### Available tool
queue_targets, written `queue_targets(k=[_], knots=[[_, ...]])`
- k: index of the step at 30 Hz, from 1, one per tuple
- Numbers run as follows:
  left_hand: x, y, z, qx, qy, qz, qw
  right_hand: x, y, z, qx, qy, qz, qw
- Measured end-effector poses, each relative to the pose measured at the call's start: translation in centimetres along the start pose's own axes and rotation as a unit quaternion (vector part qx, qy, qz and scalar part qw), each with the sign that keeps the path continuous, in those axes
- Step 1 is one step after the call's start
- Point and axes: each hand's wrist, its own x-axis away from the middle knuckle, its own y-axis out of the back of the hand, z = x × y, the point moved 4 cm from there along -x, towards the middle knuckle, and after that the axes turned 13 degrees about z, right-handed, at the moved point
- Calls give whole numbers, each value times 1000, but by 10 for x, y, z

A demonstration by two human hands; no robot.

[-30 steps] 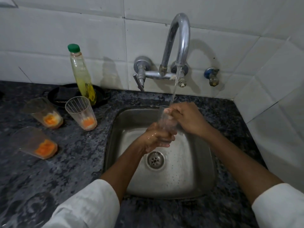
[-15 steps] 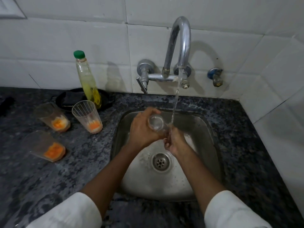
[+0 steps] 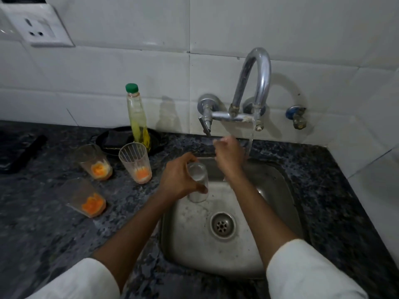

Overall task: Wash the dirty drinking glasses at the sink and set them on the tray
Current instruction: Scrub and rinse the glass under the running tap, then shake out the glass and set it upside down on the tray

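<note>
At centre frame, over the left part of the sink (image 3: 278, 251), a clear glass (image 3: 197, 182) is held inverted, base up, gripped round its side by the left hand (image 3: 181, 180). It has been taken out from under the stream since half a second ago; water (image 3: 250, 139) is still running from the faucet (image 3: 257, 83), so rinsing of this glass is judged done and draining begun. The right hand (image 3: 228, 156) has been lifted off the glass and raised toward the tap lever (image 3: 206, 124), fingers loosely curled, nothing held; shut-off is judged likely next. Left of the sink, three dirty glasses (image 3: 135, 162) with orange residue are left untouched on the dark counter (image 3: 43, 223), one lying tilted. Behind them a soap bottle (image 3: 138, 119) is stood on a black dish (image 3: 127, 139). No tray can be made out with certainty. Upper left, a wall socket (image 3: 36, 29) is seen.
</note>
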Motion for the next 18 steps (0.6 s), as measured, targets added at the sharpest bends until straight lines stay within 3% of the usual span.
queue_targets(k=[2,3,6,12,16,18], knots=[[1,3,2,1,-6,2,1000,-12,-6,31,262,71,-26,962],[1,5,3,-1,-8,2,1000,-17,-9,42,334,76,-24,939],[1,12,5,-4,-4,5,1000,-30,-16,57,422,68,-19,904],[-1,25,8,-8,-14,2,1000,-45,-19,43,264,28,-19,964],[-3,33,11,5,-38,-5,999,-37,-14,21,53,9,76,996],[-4,37,13,19,-47,-6,999,-14,-12,2,29,6,131,991]])
